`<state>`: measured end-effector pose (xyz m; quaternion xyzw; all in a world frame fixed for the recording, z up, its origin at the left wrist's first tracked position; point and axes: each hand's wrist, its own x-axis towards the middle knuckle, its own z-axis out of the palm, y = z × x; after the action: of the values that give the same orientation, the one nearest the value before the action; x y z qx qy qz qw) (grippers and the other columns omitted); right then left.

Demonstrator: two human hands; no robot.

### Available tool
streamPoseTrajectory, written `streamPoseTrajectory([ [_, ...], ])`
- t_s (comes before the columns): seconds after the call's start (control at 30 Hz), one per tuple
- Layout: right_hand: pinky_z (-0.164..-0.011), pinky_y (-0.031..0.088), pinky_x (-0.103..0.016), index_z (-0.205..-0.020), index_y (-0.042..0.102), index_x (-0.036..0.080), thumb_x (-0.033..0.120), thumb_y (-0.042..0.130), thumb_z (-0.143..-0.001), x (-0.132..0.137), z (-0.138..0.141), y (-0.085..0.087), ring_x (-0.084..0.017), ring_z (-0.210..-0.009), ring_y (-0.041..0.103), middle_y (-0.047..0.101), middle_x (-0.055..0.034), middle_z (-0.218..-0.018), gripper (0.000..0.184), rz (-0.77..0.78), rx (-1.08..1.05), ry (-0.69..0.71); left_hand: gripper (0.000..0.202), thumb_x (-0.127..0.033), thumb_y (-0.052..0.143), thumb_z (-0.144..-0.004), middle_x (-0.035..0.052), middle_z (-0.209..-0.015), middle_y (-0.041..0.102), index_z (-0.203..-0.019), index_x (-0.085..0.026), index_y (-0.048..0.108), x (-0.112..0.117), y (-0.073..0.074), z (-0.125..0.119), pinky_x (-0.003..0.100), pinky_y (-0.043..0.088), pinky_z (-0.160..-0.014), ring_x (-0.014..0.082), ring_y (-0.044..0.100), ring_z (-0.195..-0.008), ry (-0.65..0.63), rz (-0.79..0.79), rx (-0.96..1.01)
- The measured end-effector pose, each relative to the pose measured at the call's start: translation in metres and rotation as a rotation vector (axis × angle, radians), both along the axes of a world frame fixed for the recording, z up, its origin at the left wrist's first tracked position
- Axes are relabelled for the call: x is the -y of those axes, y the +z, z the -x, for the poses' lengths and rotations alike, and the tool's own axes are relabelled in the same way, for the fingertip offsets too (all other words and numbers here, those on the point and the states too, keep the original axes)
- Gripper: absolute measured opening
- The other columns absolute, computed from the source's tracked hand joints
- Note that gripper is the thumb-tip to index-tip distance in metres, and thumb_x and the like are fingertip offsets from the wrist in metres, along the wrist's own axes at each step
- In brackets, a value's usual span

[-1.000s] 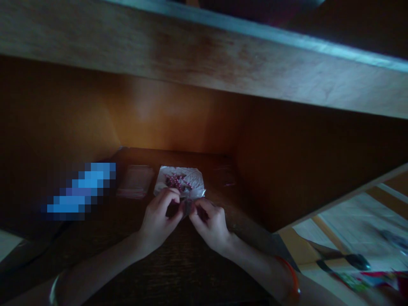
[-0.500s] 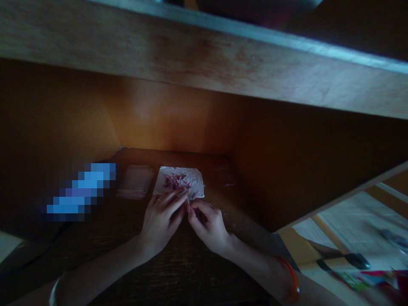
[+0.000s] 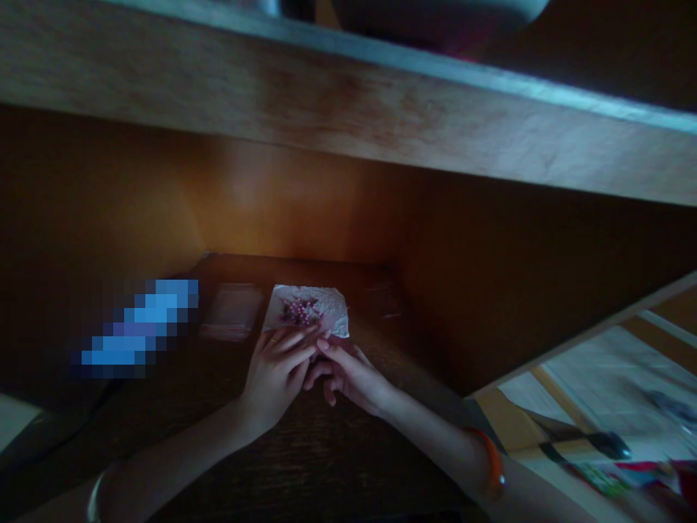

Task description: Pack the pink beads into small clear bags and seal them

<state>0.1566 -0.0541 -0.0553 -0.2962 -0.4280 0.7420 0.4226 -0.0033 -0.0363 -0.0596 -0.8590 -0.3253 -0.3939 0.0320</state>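
Observation:
My left hand (image 3: 276,367) and my right hand (image 3: 353,378) meet at the fingertips over the near edge of a crumpled white sheet (image 3: 336,306). Small pink-headed pieces (image 3: 300,311) lie heaped on that sheet; their exact kind is too dim to tell. The left fingers are bent together, thumb underneath. My right hand has turned, its thumb pressed against the left fingertips and its other fingers curled below. Whatever sits between the fingertips is too small and hidden to make out.
Left of the sheet lies a stack of clear plastic bags or sleeves (image 3: 231,312). A thin clear packet (image 3: 385,301) lies to the right. A pixelated blue patch (image 3: 139,327) is at far left. Wooden walls (image 3: 305,200) enclose the dark tabletop (image 3: 272,465), with a shelf edge (image 3: 348,109) overhead.
My right hand has rolled over, its thumb moving up onto the left fingertips and its fingers curling below. The left hand has barely moved. The sheet and bags stay in place.

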Motion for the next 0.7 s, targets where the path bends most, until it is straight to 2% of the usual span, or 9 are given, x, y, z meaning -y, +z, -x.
streamPoseTrajectory([
  [0.13, -0.037, 0.044, -0.015, -0.1, 0.052, 0.016, 0.041, 0.059, -0.08, 0.0012, 0.0009, -0.0002, -0.012, -0.063, 0.064, 0.062, -0.0033, -0.079, 0.033, 0.033, -0.006, 0.014, 0.037, -0.01, 0.042, -0.088, 0.001, -0.112, 0.065, -0.116, -0.029, 0.057, -0.0022, 0.0006, 0.0014, 0.037, 0.042, -0.078, 0.0193, 0.057, -0.1, -0.084, 0.031, 0.041],
  [0.27, -0.044, 0.046, -0.017, -0.097, 0.054, 0.016, 0.04, 0.061, -0.079, 0.001, 0.0015, -0.0014, -0.013, -0.067, 0.063, 0.062, -0.0031, -0.078, 0.031, 0.061, -0.057, 0.048, 0.035, -0.008, 0.042, -0.088, 0.0021, -0.115, 0.064, -0.11, -0.027, 0.061, -0.003, 0.0019, 0.0014, 0.038, 0.044, -0.081, 0.0185, 0.057, -0.1, -0.159, 0.041, 0.09],
  [0.47, -0.053, 0.044, -0.019, -0.091, 0.056, 0.015, 0.036, 0.057, -0.082, -0.0029, -0.003, -0.0066, -0.011, -0.071, 0.06, 0.062, -0.0025, -0.076, 0.023, 0.148, -0.134, 0.097, 0.03, -0.012, 0.05, -0.085, 0.0039, -0.119, 0.061, -0.106, -0.028, 0.065, -0.003, -0.0012, -0.0009, 0.042, 0.047, -0.083, 0.0214, 0.057, -0.101, -0.092, 0.055, 0.099],
  [0.7, -0.058, 0.042, -0.021, -0.087, 0.058, 0.015, 0.035, 0.053, -0.081, -0.0022, -0.0071, -0.0067, -0.012, -0.071, 0.06, 0.062, -0.0026, -0.073, 0.022, 0.181, -0.176, 0.119, 0.041, -0.005, 0.043, -0.084, 0.0, -0.113, 0.065, -0.106, -0.033, 0.065, -0.0036, -0.0045, 0.001, 0.042, 0.047, -0.083, 0.0204, 0.058, -0.1, -0.076, 0.068, 0.092],
])
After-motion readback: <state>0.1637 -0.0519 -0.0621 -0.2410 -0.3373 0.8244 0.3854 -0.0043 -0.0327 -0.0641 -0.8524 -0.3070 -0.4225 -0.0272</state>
